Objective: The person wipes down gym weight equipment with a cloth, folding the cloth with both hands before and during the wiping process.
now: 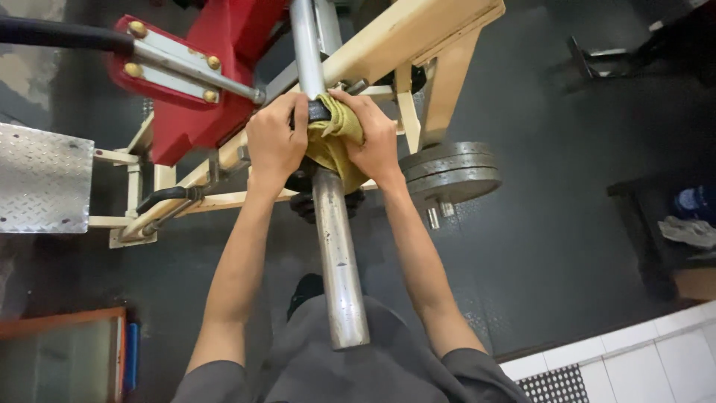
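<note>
Both hands, left (274, 142) and right (375, 140), have fingers closed on a yellow cloth (333, 142) wrapped round the steel bar (337, 246), pressing it against the metal

I count two hands of mine — my left hand (274, 142) and my right hand (375, 138) — on one olive-yellow cloth (335, 138) and one long steel bar (337, 246). Stacked grey iron weight plates (451, 173) — three, I make it. One diamond-tread metal plate (41, 177), one red painted steel bracket (201, 82).
</note>
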